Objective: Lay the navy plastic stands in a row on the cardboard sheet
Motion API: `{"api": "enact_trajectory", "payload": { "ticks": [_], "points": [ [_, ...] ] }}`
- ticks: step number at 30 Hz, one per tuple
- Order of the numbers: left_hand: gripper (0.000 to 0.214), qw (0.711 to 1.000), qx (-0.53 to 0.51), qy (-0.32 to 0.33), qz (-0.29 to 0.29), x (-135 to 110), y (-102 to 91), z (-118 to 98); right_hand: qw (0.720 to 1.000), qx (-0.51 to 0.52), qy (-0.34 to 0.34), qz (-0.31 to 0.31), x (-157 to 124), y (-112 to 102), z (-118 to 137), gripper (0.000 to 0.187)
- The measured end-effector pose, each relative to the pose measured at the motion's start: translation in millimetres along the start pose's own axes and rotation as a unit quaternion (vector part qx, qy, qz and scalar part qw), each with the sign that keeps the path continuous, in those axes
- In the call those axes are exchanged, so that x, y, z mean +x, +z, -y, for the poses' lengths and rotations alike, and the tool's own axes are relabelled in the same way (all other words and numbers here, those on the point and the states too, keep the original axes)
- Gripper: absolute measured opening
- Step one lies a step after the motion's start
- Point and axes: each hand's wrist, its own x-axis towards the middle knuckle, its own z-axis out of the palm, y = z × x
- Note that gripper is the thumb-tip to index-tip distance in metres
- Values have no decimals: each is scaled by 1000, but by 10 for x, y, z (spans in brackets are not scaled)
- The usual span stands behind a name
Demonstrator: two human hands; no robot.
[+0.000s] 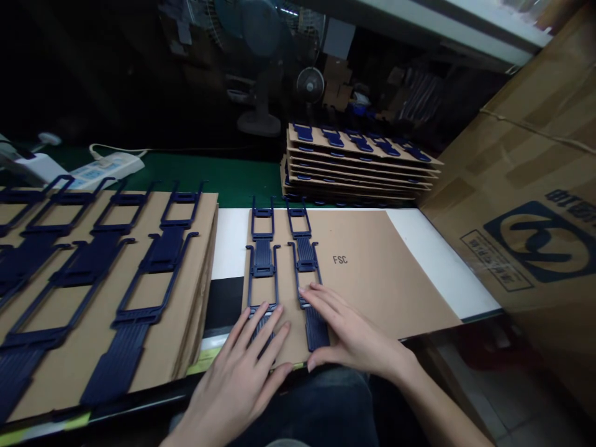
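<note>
Fingers [261, 329] of left hand [242, 379] spreading flat over left blue plastic piece [262, 261], right hand [347, 332] lying open, gripping nothing, pressing second blue piece [307, 261], both pieces resting side by side on cardboard sheet [372, 267].

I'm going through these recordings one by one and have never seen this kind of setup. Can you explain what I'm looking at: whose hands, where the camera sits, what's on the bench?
There is no machine here. The one picture comes from a camera worn on a person's head, looking forward and down, so the two bare hands are the wearer's own.

The left hand lies flat on the near end of a dark blue plastic frame. The right hand rests on a second frame beside it. Neither hand grips anything. Both frames lie on a cardboard sheet printed "FSC".

To the left, a filled sheet carries a row of the same frames. At the back stands a stack of loaded sheets, with a large carton on the right.
</note>
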Motion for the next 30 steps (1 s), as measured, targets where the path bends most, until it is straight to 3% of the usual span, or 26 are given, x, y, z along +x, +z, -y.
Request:
{"api": "enact_trajectory", "payload": {
  "ticks": [4,8,10,14,17,30],
  "points": [
    [56,1000,1,-3,3,-13,-2,-8,998,-19,-18,-49,51,-87,46,99],
    [55,1000,4,0,9,-1,-10,-10,984,-62,-13,-164,353,-305,-32,43],
    [54,1000,2,0,5,6,-15,-7,976,-73,-30,-205,610,-409,-173,31],
    [59,1000,0,-11,-8,8,-27,3,976,-116,-22,-184,1097,-523,-524,34],
    [61,1000,11,-8,-9,7,-35,7,978,-123,-7,-169,1299,-526,-684,36],
    [62,999,30,11,5,33,-52,-2,978,-131,20,-158,1371,-412,-695,34]
  ]
}}
